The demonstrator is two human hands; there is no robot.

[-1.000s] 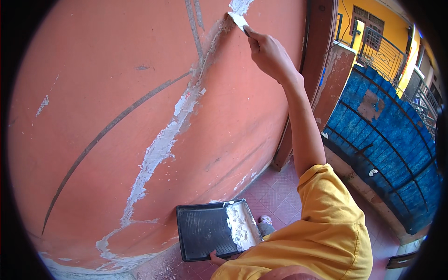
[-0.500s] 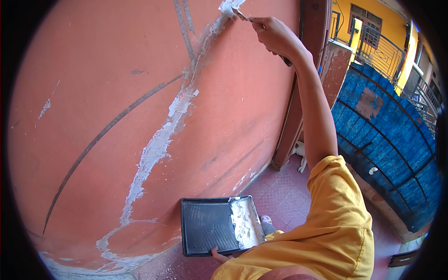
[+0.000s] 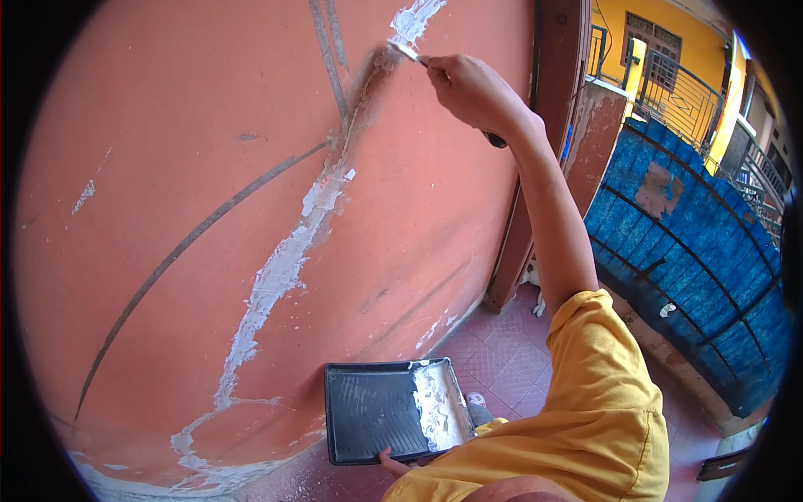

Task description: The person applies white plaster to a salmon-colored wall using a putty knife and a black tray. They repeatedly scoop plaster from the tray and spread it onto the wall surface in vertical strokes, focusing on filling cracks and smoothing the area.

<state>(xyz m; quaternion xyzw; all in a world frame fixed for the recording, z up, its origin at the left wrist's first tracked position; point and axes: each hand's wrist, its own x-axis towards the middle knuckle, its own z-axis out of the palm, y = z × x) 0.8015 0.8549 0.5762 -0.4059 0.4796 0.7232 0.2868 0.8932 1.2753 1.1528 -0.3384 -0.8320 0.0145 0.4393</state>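
My right hand (image 3: 481,90) is closed around the handle of a putty knife (image 3: 405,52), its blade against the orange wall (image 3: 184,109) just under a fresh white filler patch (image 3: 416,20). Below the blade runs a bare brownish crack (image 3: 361,109). Further down, a broad white band of filler (image 3: 280,266) covers the line toward the floor. My left hand (image 3: 393,460) grips the near edge of a black paint tray (image 3: 368,410). White filler (image 3: 439,406) lies along the tray's right side. Most of the left hand's fingers are hidden under the tray.
A dark reddish door frame (image 3: 552,84) bounds the wall on the right. Past it stands a blue sheet-metal gate (image 3: 686,259). A white animal (image 3: 537,297) is partly visible at the frame's foot, on red floor tiles (image 3: 502,356).
My right hand has moved down and left with the putty knife, off the upper filler patch and onto the crack below. The tray sits slightly lower in view, still held.
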